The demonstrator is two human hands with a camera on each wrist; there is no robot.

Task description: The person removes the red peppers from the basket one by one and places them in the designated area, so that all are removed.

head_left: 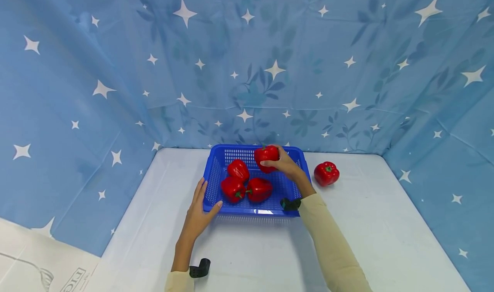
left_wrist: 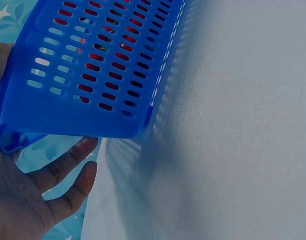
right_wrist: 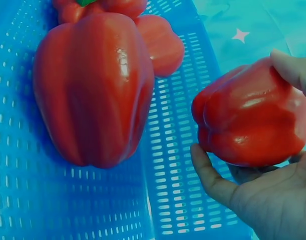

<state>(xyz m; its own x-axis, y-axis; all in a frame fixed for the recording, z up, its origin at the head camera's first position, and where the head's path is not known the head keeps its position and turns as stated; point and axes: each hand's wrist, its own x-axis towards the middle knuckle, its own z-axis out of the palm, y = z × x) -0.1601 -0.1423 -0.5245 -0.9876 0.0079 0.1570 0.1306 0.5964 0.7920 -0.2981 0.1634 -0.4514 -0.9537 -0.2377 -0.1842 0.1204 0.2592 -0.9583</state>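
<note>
My right hand [head_left: 286, 162] grips a red bell pepper [head_left: 266, 157] above the back right part of the blue plastic basket [head_left: 283, 212]. In the right wrist view, thumb and fingers go round that pepper [right_wrist: 253, 115]. Further left in the basket lie three more red bell peppers, a back one [head_left: 238, 170], a front left one [head_left: 233, 189] and a front right one [head_left: 259, 190]. At the basket's front left corner is my left hand [head_left: 197, 217], its fingers spread along the side. The left wrist view shows it against the corner of the basket [left_wrist: 77, 117].
One red bell pepper [head_left: 326, 174] stands on the white table [head_left: 386, 223], right of the basket. Blue curtains with white stars [head_left: 247, 69] rise behind and at both sides. Each wrist carries a black camera mount [head_left: 200, 268].
</note>
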